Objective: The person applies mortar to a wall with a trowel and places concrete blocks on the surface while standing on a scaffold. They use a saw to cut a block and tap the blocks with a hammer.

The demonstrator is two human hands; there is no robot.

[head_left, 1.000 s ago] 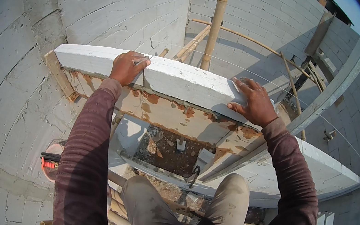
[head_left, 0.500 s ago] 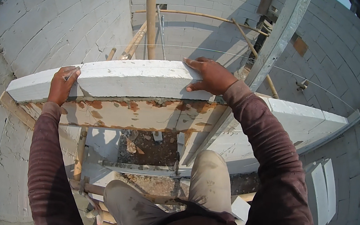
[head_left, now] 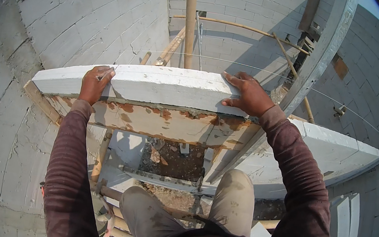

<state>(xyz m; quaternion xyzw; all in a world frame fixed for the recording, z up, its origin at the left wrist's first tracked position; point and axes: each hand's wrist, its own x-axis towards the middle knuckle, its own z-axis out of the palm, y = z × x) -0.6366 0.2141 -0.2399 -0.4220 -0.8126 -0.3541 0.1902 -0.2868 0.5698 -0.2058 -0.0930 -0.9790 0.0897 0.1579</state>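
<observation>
Head view: blocks (head_left: 169,87) braced on top.
Left hand (head_left: 95,85) clasps their edge, right hand (head_left: 250,96) spreads wide; even pressure should keep them level.

A long white block (head_left: 175,84), its upper edge slightly rough, lies lengthwise on grey mortar (head_left: 185,110), its left end meeting another white block (head_left: 61,77) in line.
</observation>
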